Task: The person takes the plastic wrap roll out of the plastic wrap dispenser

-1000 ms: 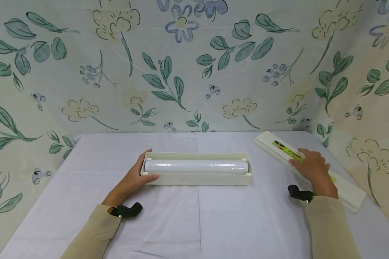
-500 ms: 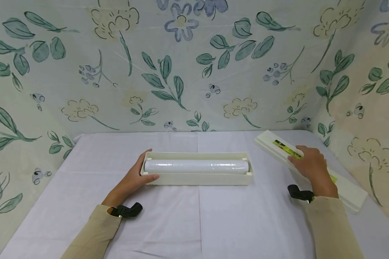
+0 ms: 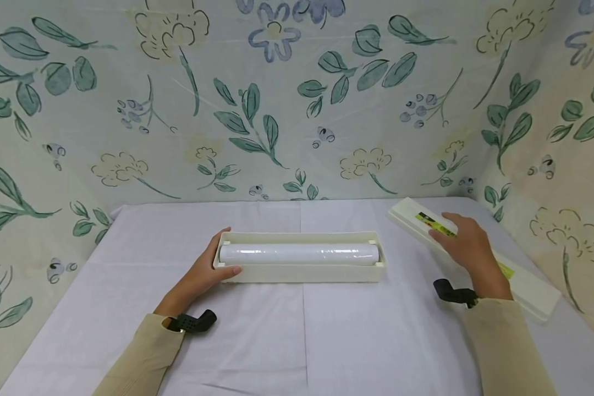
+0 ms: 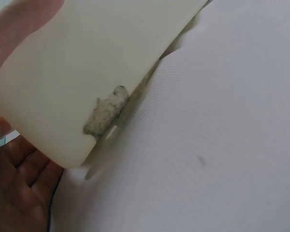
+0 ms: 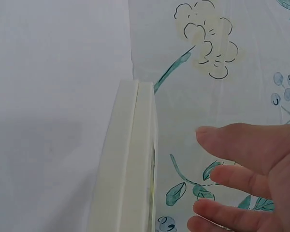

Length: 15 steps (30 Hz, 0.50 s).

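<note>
A long cream plastic box [image 3: 307, 274], resembling a cling film dispenser, sits mid-table with its top off. Inside it lies a white roll [image 3: 299, 254] with a shiny clear wrap. My left hand [image 3: 201, 275] grips the box's left end, thumb over the front wall and fingers behind. A rough grey patch [image 4: 106, 113] marks the box's surface in the left wrist view. To the right, a matching lid [image 3: 532, 291] with a yellow-green label [image 3: 433, 223] lies slantwise. My right hand [image 3: 470, 250] hovers over it, fingers spread; the right wrist view shows it apart from the lid.
A white cloth [image 3: 257, 335] with fold creases covers the table. Floral fabric [image 3: 277, 110] hangs behind and along both sides. Each wrist wears a black camera mount [image 3: 196, 321], over beige sleeves.
My right hand has let go of the lid and risen slightly up and left. The lid stays where it lay. My left hand and the box have not moved.
</note>
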Each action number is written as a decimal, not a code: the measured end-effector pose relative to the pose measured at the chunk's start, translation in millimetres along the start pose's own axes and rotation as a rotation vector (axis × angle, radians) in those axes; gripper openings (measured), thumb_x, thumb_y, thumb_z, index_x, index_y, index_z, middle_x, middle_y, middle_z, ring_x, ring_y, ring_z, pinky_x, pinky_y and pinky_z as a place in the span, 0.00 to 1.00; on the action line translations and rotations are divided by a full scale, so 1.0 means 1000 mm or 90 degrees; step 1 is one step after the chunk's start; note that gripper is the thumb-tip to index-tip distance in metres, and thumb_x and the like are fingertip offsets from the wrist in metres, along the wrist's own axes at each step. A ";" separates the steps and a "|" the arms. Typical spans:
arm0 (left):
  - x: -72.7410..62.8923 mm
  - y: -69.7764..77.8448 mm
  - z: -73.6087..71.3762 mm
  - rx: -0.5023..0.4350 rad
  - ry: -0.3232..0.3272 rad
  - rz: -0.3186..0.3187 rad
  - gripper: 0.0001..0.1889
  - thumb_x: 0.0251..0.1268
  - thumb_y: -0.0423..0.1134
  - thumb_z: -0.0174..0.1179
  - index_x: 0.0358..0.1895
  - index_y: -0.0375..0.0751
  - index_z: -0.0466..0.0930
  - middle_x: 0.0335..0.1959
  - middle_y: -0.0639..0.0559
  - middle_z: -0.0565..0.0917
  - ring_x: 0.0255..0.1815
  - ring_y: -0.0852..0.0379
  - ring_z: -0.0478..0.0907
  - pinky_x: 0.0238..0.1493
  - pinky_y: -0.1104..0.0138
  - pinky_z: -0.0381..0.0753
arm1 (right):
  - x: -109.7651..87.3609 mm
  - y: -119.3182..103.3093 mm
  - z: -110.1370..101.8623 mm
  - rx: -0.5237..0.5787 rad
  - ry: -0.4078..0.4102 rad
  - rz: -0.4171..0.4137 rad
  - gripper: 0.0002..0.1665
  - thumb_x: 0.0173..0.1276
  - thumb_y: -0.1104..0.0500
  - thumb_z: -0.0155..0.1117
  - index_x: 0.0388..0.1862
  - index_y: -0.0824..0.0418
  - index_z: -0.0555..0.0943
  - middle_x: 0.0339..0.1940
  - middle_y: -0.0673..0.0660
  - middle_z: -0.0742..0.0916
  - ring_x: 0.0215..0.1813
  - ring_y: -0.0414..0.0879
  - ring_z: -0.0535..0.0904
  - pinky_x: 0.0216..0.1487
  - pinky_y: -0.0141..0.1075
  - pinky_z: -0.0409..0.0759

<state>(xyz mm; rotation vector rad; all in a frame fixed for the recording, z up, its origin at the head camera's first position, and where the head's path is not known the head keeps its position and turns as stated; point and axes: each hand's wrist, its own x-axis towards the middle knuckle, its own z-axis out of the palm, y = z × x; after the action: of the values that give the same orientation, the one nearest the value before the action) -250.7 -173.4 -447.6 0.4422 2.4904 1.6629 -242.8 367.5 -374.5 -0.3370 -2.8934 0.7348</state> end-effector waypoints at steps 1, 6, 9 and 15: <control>0.000 0.000 0.000 0.000 0.000 0.000 0.51 0.57 0.46 0.69 0.77 0.62 0.42 0.68 0.47 0.63 0.63 0.44 0.66 0.61 0.46 0.67 | -0.001 -0.002 -0.001 0.002 0.002 -0.008 0.44 0.69 0.49 0.61 0.76 0.63 0.54 0.71 0.75 0.61 0.56 0.72 0.63 0.50 0.66 0.71; 0.000 0.001 -0.001 -0.003 -0.001 0.006 0.51 0.57 0.45 0.69 0.77 0.61 0.42 0.68 0.46 0.63 0.62 0.43 0.66 0.60 0.46 0.68 | -0.005 -0.012 -0.003 0.012 0.010 -0.031 0.44 0.70 0.47 0.60 0.76 0.62 0.55 0.70 0.74 0.64 0.55 0.72 0.65 0.49 0.66 0.72; 0.000 0.000 -0.001 -0.006 -0.005 0.010 0.50 0.57 0.44 0.68 0.77 0.61 0.42 0.68 0.46 0.63 0.62 0.43 0.66 0.60 0.46 0.68 | -0.006 -0.017 -0.005 0.012 0.014 -0.040 0.44 0.70 0.46 0.60 0.76 0.62 0.56 0.69 0.74 0.66 0.58 0.73 0.65 0.48 0.65 0.73; 0.000 -0.002 -0.001 -0.009 -0.004 0.010 0.51 0.57 0.45 0.69 0.77 0.61 0.42 0.68 0.46 0.63 0.63 0.43 0.66 0.60 0.45 0.67 | -0.011 -0.029 -0.008 0.002 0.025 -0.078 0.41 0.69 0.47 0.61 0.74 0.64 0.60 0.66 0.73 0.70 0.63 0.71 0.66 0.51 0.61 0.74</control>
<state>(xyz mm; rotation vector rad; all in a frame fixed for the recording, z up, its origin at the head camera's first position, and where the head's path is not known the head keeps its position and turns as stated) -251.5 -174.8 -449.0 0.4667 2.4749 1.6808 -235.8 343.4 -354.6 -0.1700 -2.8455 0.7043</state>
